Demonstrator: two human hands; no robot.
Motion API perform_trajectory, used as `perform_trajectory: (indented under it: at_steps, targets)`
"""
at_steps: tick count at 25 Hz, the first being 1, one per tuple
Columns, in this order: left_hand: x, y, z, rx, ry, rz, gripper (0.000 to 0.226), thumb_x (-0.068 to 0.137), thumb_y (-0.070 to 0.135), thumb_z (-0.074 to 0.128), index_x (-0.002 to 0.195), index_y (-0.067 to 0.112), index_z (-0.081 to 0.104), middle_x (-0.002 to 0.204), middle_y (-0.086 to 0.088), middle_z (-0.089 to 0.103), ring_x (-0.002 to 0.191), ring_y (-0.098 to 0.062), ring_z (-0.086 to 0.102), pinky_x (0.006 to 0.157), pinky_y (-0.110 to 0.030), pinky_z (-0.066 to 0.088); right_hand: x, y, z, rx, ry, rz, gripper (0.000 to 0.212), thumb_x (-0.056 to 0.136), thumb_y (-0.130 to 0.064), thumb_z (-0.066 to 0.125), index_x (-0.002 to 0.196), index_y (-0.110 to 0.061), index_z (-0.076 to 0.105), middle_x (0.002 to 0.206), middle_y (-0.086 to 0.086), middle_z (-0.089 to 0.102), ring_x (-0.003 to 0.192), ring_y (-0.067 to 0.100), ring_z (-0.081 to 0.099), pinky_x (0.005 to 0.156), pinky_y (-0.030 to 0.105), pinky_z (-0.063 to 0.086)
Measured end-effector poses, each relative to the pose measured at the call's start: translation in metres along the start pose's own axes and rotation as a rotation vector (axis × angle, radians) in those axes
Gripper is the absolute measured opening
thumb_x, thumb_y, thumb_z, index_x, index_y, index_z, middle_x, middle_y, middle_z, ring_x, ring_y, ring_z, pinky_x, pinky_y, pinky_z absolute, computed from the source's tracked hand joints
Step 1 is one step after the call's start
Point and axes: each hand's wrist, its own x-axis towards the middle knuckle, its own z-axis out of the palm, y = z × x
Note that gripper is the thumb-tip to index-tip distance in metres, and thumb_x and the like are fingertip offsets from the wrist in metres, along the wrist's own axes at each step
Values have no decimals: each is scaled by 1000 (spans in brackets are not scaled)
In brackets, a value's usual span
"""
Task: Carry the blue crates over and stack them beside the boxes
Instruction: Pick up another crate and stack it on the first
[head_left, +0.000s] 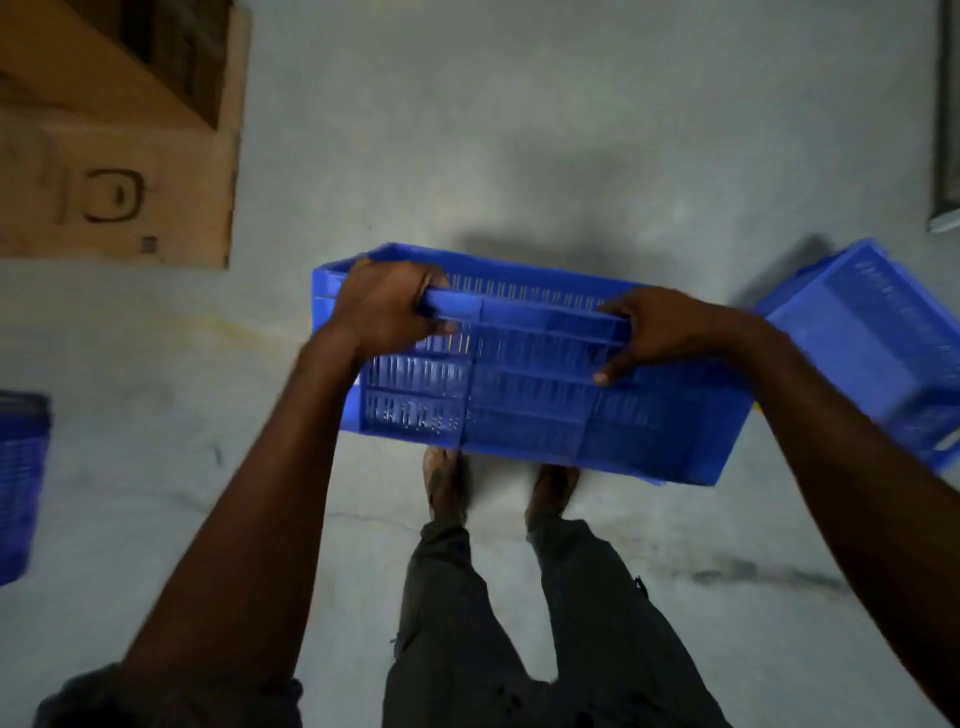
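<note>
— What's on my left?

— A cardboard box (114, 171) on the floor (519, 130), and a blue crate (21, 483) at the edge.

— And the hands?

— My left hand (384, 306) is clenched round the rim of the held crate (524, 384); my right hand (660, 330) clamps its side. Another crate (872, 343) lies tilted at right.

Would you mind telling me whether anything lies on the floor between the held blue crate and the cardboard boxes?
Nothing visible does: the floor between the held blue crate and the cardboard boxes at upper left shows bare concrete.
</note>
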Motion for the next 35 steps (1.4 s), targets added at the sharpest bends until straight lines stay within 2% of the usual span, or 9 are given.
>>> perform_trajectory:
  at_steps: [3, 7, 10, 13, 18, 21, 25, 30, 35]
  targets:
    - [-92, -14, -41, 2, -98, -164, 41, 72, 50, 80, 90, 20, 58, 96, -2, 71, 96, -28, 66, 80, -36, 49, -30, -73, 12, -219, 82, -183, 31, 69, -36, 86, 88, -18, 70, 87, 6, 72, 86, 27, 67, 69, 36, 45]
    - [-208, -18, -32, 75, -189, -107, 23, 73, 27, 73, 95, 22, 66, 101, -3, 72, 101, -29, 66, 75, -33, 50, -75, -165, 86, -408, 352, -359, 24, 70, -33, 72, 91, -23, 66, 85, 5, 74, 83, 32, 69, 65, 34, 50]
    - [-296, -33, -11, 35, -78, -241, 28, 77, 12, 61, 102, 21, 69, 106, -8, 73, 108, -32, 64, 79, -36, 49, -88, -231, 126, -595, 445, -460, 25, 59, -22, 74, 81, -23, 61, 67, 5, 70, 62, 30, 68, 49, 31, 44]
    - [-378, -65, -20, 55, 134, -307, 35, 74, 12, 60, 105, 26, 67, 101, -7, 73, 103, -33, 64, 75, -37, 48, -93, -308, 142, -637, 537, -573, 32, 53, -15, 77, 78, -23, 59, 68, 2, 67, 66, 27, 68, 48, 30, 46]
    - [-512, -128, -49, 51, 390, -365, 34, 62, 16, 56, 94, 24, 64, 85, -8, 72, 91, -36, 65, 65, -37, 48, -94, -450, 176, -755, 518, -738, 31, 69, -27, 75, 97, -25, 62, 96, -1, 69, 98, 27, 64, 71, 37, 51]
    - [-591, -175, -60, 31, 416, -493, 32, 61, 16, 60, 91, 24, 65, 80, -5, 71, 85, -33, 66, 63, -37, 52, -93, -536, 209, -797, 467, -800, 29, 76, -41, 72, 98, -29, 57, 95, 2, 71, 99, 29, 66, 71, 36, 49]
    - [-672, -224, -49, -22, 443, -616, 29, 63, 14, 63, 90, 23, 66, 79, -3, 71, 83, -30, 66, 64, -38, 53, -85, -628, 260, -846, 428, -918, 29, 75, -41, 73, 97, -28, 60, 92, 3, 72, 97, 29, 67, 69, 35, 48]
    - [-706, -278, -60, -62, 485, -748, 29, 71, 14, 64, 98, 25, 68, 94, -3, 73, 96, -32, 65, 66, -32, 42, -43, -718, 279, -916, 382, -981, 26, 77, -42, 74, 95, -29, 62, 90, 0, 72, 96, 28, 67, 67, 34, 47]
    - [-731, -367, -59, -121, 406, -898, 42, 68, 16, 70, 108, 24, 69, 101, -3, 73, 101, -31, 65, 72, -32, 46, 31, -807, 313, -895, 213, -1073, 32, 72, -43, 76, 99, -30, 64, 93, -2, 72, 98, 27, 66, 70, 34, 48]
